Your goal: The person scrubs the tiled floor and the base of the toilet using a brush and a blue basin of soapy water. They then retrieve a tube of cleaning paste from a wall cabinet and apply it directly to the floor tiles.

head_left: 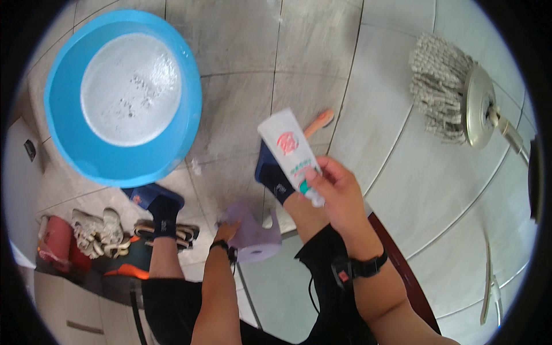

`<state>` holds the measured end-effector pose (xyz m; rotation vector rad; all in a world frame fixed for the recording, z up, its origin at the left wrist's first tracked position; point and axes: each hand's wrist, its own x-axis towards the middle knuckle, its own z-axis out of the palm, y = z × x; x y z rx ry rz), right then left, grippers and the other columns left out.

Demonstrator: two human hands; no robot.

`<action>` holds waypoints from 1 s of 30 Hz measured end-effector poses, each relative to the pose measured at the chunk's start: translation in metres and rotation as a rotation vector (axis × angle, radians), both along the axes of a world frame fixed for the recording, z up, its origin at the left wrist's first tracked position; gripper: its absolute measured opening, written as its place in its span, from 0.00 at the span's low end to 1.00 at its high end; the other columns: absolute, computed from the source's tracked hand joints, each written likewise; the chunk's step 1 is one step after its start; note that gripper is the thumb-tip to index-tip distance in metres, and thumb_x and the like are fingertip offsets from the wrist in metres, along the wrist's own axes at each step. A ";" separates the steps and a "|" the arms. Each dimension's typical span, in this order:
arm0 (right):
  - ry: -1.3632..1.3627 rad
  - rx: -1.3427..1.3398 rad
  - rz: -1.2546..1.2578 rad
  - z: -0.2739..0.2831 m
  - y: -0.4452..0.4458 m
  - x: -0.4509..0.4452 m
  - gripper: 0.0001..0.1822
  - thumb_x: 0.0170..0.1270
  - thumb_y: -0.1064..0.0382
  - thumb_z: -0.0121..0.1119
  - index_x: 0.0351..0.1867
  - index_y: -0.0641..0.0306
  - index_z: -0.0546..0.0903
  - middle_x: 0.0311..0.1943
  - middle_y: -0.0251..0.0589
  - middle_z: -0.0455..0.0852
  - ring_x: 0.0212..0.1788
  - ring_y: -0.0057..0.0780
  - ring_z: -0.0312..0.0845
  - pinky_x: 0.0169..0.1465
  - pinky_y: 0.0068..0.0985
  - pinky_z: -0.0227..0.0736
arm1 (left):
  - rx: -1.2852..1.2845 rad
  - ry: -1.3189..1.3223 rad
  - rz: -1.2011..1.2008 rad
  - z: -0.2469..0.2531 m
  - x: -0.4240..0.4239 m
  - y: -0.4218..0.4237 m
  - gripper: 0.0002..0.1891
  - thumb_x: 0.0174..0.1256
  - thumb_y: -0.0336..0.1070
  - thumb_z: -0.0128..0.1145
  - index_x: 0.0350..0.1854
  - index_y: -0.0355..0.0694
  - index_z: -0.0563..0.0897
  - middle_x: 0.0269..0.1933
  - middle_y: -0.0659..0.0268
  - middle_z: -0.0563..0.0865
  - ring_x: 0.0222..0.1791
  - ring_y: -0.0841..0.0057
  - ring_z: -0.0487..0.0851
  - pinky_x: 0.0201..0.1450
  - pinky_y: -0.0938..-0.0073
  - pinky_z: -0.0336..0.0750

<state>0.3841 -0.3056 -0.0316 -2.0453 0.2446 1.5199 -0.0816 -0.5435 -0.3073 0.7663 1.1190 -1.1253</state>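
My right hand [336,185] holds a white squeeze tube [286,140] near its green-and-white cap end. The tube bears a red emblem and green writing, and its flat end points up and away to the left. Behind it, partly hidden, a brush with an orange handle [320,122] lies on the floor by my slippered foot. Down between my legs, my left hand [230,233] grips the side of a purple plastic stool [258,237]; the fingers are partly blurred. Ahead on the left stands a blue plastic basin [189,108] of foamy water with dark specks.
A string mop [444,95] leans at the right against pale tiles. At the lower left are whitish shoes [99,230], a pink roll-shaped item [58,241] and dark footwear [187,236]. A white cabinet-like surface [21,172] borders the left side.
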 end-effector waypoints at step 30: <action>-0.877 0.506 0.219 0.025 0.136 0.136 0.17 0.69 0.60 0.62 0.55 0.64 0.87 0.29 0.43 0.89 0.23 0.26 0.83 0.32 0.27 0.77 | -0.192 -0.524 -0.558 0.159 0.359 0.386 0.26 0.76 0.50 0.55 0.68 0.41 0.78 0.50 0.54 0.89 0.48 0.60 0.87 0.52 0.62 0.84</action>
